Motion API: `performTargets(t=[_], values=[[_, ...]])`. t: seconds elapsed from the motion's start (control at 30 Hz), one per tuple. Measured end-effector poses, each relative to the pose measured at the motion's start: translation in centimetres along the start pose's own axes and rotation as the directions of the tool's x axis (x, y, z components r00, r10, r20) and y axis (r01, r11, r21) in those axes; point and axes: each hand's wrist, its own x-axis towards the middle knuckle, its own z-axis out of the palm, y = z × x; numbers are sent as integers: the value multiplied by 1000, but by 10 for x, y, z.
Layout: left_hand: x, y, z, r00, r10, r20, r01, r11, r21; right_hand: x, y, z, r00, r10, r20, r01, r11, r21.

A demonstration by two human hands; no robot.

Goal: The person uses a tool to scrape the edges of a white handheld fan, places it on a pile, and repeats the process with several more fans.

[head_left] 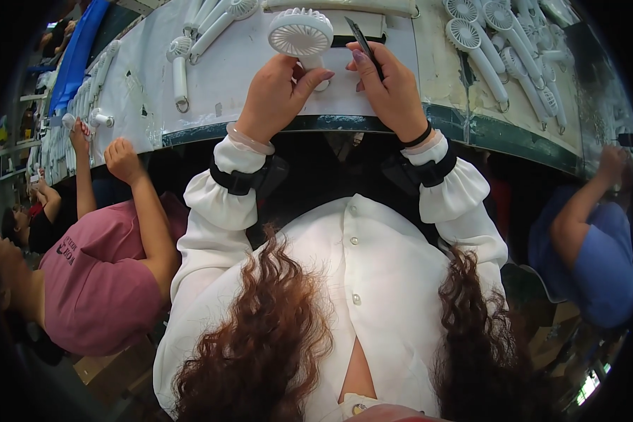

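My left hand [274, 95] is closed round the handle of a white handheld fan [301, 34], just above the near edge of the worktable. The round slatted head faces up toward me, and the foot of the handle shows under my thumb. To its right, my right hand [390, 91] grips a slim dark pointed tool [356, 34], its tip angled up and away to the left. Whether the tool is a knife or tweezers I cannot tell. The tip stands apart from the fan head.
White fans lie on the worktable [211, 109] at left: one single fan [180, 74] and several behind it. A pile of fans [503, 49] covers the right side. Co-workers sit close by, in a pink shirt [105, 274] at left and a blue shirt [594, 260] at right.
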Motion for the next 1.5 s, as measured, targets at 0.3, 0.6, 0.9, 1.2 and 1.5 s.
performTargets(t=[0.3,0.6,0.9,1.2,1.5], values=[[-3,2,-3,999,-11,44,11,1000,8,-1,-1,0,1000,-17,0,17,1000,-16],[-5,5,-9,996,29,81,-31,999,20,-1,0,-1,1000,-20,13,21,999,-34],[-8,12,-12,996,-36,84,38,999,-31,-1,-5,-2,1000,11,16,-10,998,-58],[-26,11,-11,966,244,79,-235,965,-113,-1,-2,-1,989,-60,135,68,996,-54],[-41,11,-19,924,309,226,-307,951,-46,4,2,5,961,-107,253,180,942,-285]])
